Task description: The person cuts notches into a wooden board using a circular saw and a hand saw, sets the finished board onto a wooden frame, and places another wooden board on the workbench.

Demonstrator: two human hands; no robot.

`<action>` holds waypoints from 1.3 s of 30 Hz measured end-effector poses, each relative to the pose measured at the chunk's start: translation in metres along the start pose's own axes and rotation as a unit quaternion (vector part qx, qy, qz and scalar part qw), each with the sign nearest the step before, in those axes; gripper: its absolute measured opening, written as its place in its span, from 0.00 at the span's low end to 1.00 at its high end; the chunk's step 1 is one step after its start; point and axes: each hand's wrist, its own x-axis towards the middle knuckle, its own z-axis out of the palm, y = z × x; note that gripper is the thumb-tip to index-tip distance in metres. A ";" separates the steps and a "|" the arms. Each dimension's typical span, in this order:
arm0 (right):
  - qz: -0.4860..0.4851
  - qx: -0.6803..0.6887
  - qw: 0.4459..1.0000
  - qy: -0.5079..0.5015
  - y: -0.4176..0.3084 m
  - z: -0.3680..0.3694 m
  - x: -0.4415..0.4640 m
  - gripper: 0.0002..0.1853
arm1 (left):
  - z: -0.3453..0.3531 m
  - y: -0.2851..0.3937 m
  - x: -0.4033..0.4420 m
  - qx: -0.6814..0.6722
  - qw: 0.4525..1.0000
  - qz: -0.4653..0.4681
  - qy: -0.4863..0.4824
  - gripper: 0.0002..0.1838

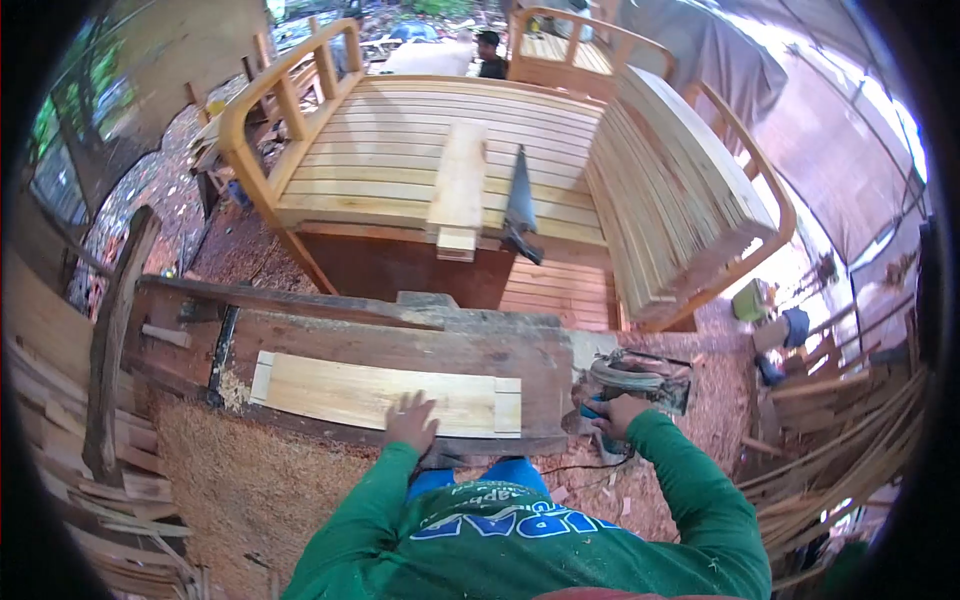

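On the wooden workbench (545,365) lies a pale board (340,390) with a separate-looking strip at each end. My left hand (411,420) rests on the board's near edge, right of its middle, with the fingers spread. At the bench's right end, my right hand (622,413) is closed around a teal power tool (592,408). Its exact kind is partly hidden by the hand. A dark cord (590,466) runs below it. Just beyond the right hand sits a dusty, dark machine or frame (645,378) with a curved part on top.
Ahead stands a large slatted wooden bed frame (345,155) with curved rails. It holds a short plank (459,180), a handsaw (520,205) and a stack of boards (665,190). An upright post (115,340) rises at left. Shavings (240,500) cover the floor; scrap strips (850,440) lie right. A person (490,55) is far back.
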 end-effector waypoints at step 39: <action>0.145 0.268 0.950 0.076 -0.133 0.176 0.153 0.32 | -0.086 -0.374 -0.043 -0.189 0.867 -0.447 0.118 0.46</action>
